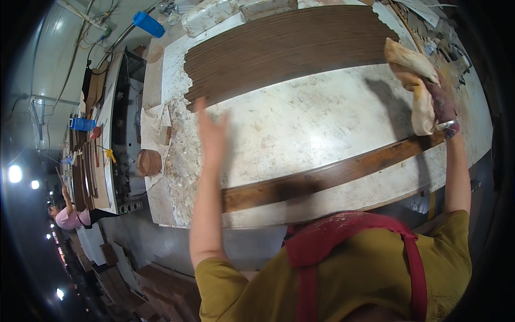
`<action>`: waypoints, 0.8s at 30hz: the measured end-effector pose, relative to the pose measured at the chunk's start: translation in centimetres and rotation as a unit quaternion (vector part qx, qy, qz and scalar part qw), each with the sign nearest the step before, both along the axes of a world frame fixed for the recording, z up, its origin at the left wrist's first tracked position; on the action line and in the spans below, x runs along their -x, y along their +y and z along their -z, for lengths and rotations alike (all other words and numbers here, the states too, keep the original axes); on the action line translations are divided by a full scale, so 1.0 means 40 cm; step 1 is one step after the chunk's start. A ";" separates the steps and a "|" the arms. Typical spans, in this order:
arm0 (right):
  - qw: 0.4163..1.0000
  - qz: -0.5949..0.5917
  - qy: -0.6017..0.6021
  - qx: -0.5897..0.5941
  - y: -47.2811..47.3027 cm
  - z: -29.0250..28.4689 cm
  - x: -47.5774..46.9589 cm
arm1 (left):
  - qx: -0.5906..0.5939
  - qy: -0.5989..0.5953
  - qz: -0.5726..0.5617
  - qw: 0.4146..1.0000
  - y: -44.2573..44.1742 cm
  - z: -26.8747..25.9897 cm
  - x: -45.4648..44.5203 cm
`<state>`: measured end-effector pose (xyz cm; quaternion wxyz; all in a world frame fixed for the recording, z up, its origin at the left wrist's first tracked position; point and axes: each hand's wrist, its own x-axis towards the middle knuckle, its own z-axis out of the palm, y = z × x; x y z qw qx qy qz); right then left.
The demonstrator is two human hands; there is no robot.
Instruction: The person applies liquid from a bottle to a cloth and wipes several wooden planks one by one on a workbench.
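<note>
My left hand [212,133] is bare and blurred, its fingers apart. Its fingertips overlap the near left corner of a row of dark brown wooden strips [289,48]; whether they touch cannot be told. A dark purple glove covers my right hand [443,98], which grips a stained cream cloth [414,68] above the right side of the worktable [305,116]. Part of the cloth overlaps the strips' right ends. Nearer my body, a single brown wooden board [342,171] lies lengthwise on the white tabletop, its right end partly behind the cloth and right hand.
A round brown container [149,162] stands at the table's left edge, near a small block [165,135]. Wrapped bundles [211,17] and a blue bottle [149,24] are at the back. Tools and scraps [446,48] crowd the far right. Another person [70,217] works at a distant bench.
</note>
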<state>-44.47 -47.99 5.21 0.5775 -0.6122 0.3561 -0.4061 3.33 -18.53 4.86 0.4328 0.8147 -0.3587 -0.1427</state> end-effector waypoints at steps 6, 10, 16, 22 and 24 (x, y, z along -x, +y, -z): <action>0.991 -0.121 -0.034 -0.049 0.061 0.058 -0.332 | 0.045 0.050 -0.057 0.996 0.103 0.371 -0.504; 0.984 -0.137 0.087 0.073 0.128 0.009 -0.517 | -0.043 -0.039 -0.031 0.998 0.169 0.322 -0.433; 0.929 -0.222 0.230 0.185 0.224 0.041 -0.868 | 0.024 -0.008 0.001 1.000 0.150 0.277 -0.378; 0.773 -0.329 0.190 0.507 0.549 0.141 -1.271 | 0.120 0.006 0.088 0.989 0.149 0.426 -0.381; 0.741 -0.339 0.311 0.489 0.561 0.143 -1.299 | 0.159 0.102 0.114 0.975 0.149 0.451 -0.418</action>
